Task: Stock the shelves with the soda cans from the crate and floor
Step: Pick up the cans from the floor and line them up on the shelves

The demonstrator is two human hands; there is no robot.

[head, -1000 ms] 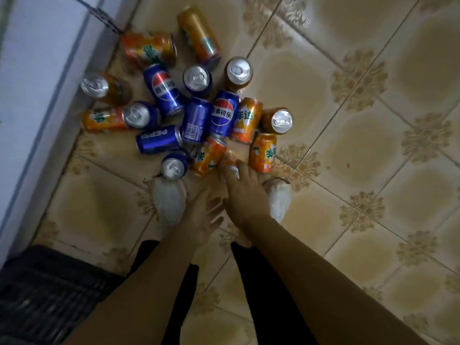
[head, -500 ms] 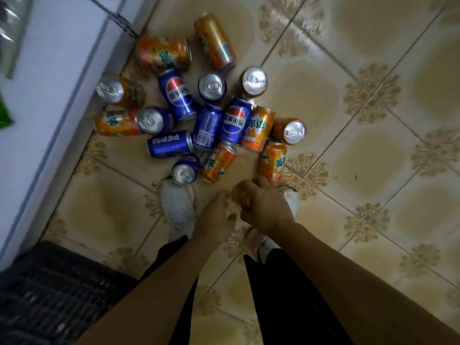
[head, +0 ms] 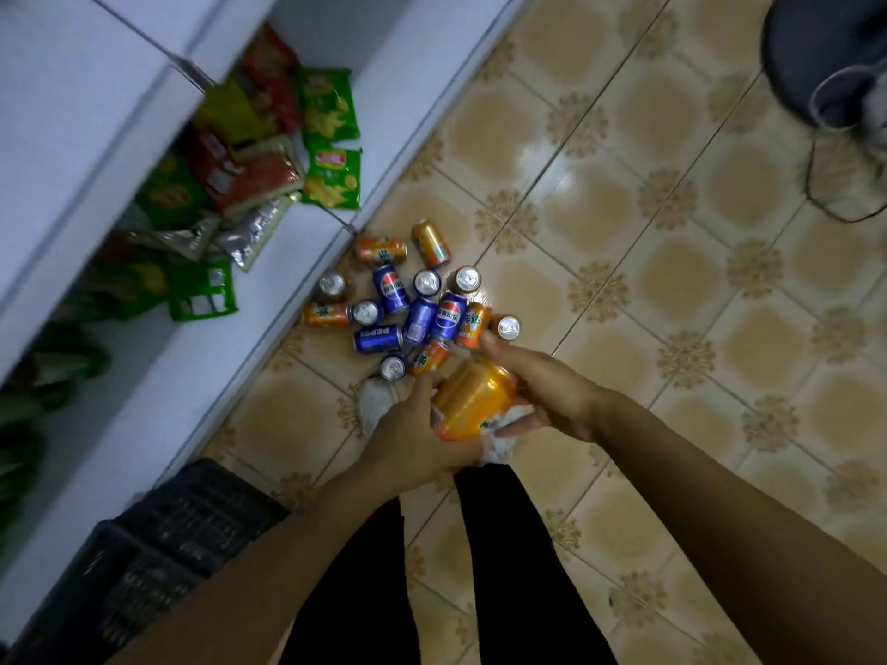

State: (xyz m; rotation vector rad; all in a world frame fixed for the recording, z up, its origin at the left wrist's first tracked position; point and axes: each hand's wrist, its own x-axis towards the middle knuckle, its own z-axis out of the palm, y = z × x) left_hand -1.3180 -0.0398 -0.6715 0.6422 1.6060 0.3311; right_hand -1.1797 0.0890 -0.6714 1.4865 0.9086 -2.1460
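With both hands, left hand and right hand, wrapped round the orange can, hold its smooth, slippery, likely heavy body mid-wall, not by the rims.

orange can – tilted, held | blue and orange cans – heaped on floor

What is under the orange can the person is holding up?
Under the orange can held between the left hand and right hand, a white shoe shows on the tiled floor. The rest of that foot is covered by can and hands.
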